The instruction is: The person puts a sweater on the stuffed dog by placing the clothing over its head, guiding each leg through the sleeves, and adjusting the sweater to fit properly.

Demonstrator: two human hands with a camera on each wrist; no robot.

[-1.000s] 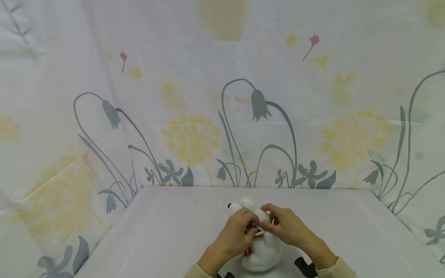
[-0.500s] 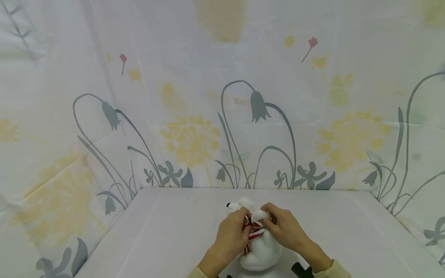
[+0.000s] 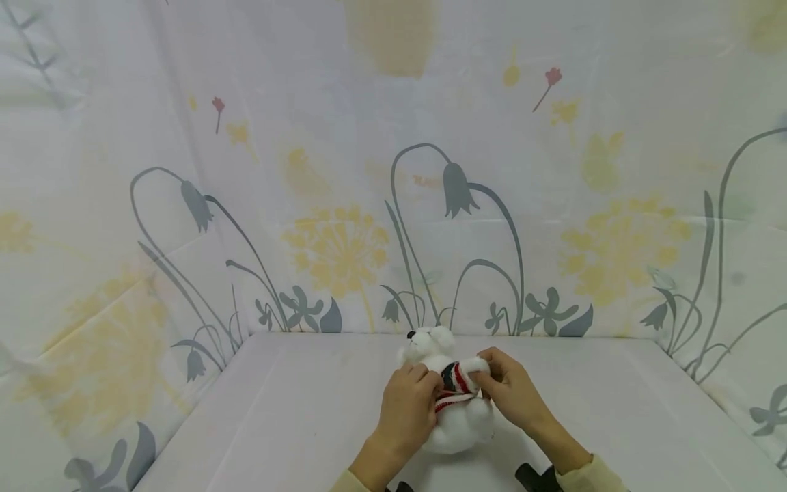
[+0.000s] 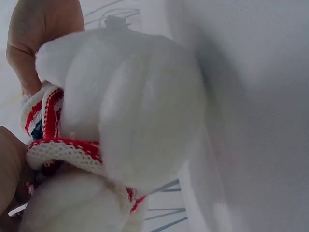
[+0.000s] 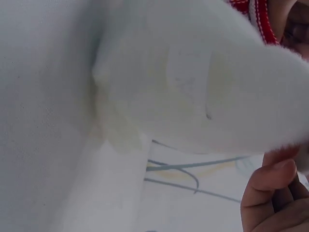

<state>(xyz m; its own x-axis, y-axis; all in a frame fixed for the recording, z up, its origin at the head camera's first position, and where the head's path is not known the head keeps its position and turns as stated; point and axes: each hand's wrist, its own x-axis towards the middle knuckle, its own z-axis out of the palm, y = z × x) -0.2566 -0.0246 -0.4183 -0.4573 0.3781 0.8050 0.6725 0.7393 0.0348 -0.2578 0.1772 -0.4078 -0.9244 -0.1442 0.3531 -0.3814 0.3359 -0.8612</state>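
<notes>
A white plush bear [image 3: 462, 427] with a black nose sits upright on the table, tilted back, its head pointing away. It wears a knitted sweater [image 3: 451, 395] in red, white and dark blue, bunched around its upper body, with a sleeve around one arm. My left hand [image 3: 407, 402] pinches the sweater at the bear's left side in the head view, hiding part of the chest. My right hand [image 3: 512, 389] holds the end of the bear's raised arm between thumb and fingers. In the left wrist view, the sweater's ribbed hem [image 4: 65, 152] crosses the white body.
The bear is on a white tabletop [image 3: 307, 403]. A white curtain [image 3: 344, 123] printed with grey and yellow flowers hangs behind and at both sides. Dark objects [image 3: 537, 477] lie by the right sleeve at the front, partly cut off.
Both hands have shifted the bear slightly away and turned it more upright. The right hand has moved to the arm's end, and the striped sleeve now shows around that arm.
</notes>
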